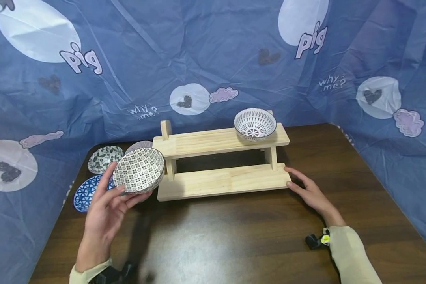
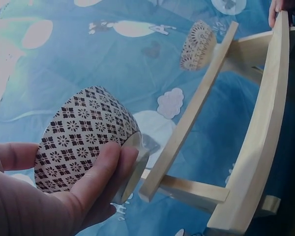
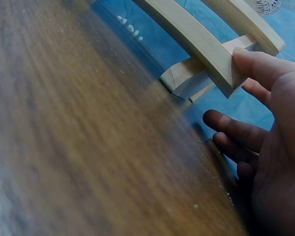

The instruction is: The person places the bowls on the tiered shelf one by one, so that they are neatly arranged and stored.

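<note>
My left hand holds a bowl with a dark floral lattice pattern, raised at the left end of a two-tier wooden rack. In the left wrist view, the fingers lie along the outside of the bowl near its foot, while the thumb is at the rim. My right hand touches the right end of the rack's lower board with thumb and forefinger. The right wrist view shows its other fingers loosely bent and off the wood. A white bowl with dark marks sits on the upper board's right part.
At the table's left are a green leaf-patterned bowl, a blue patterned dish and a purplish striped dish, partly hidden behind the held bowl. The brown table meets a blue printed curtain at the back.
</note>
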The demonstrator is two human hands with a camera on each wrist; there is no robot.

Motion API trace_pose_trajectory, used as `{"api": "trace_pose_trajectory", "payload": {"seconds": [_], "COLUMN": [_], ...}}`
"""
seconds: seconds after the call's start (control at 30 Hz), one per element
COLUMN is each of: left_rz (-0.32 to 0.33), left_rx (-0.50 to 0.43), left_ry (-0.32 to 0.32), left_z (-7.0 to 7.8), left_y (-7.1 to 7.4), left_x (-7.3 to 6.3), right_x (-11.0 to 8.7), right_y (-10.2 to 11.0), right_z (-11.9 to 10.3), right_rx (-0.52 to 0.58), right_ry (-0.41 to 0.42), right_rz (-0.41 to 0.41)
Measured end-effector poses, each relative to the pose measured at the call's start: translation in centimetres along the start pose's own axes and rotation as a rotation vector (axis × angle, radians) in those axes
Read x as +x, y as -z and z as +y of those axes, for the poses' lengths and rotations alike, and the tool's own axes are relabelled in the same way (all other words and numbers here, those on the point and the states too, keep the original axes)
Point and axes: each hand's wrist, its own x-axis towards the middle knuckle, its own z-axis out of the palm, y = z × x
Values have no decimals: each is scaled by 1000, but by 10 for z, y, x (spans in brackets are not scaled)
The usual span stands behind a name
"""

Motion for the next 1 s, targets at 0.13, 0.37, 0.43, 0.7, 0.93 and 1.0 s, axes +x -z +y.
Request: {"api": "trace_pose_trajectory", "payload": {"seconds": [0.13,0.37,0.43,0.7,0.93,1.0], "left_rz": [-7,25,36,47,63,67], "left_rx": [-2,54,73,97,120,116], "left_ry": [2,9,7,15,23,28], "left_z": [-1,-2,-2,-4,-4,-4], "left_y": [-4,-14,-16,-24,-33,-35], "left_x": [6,14,16,25,33,36], "right_x": [0,0,0,0,0,0], "right_y": [0,0,0,2,1,1], "right_z": [0,-2,-2,-1,0,0], "right_rx": [-2,3,5,-1,5,10], "right_ry": [-3,-25,-23,-23,-13,-11], "right_rz": [0,-4,-2,-5,-8,-8]}}
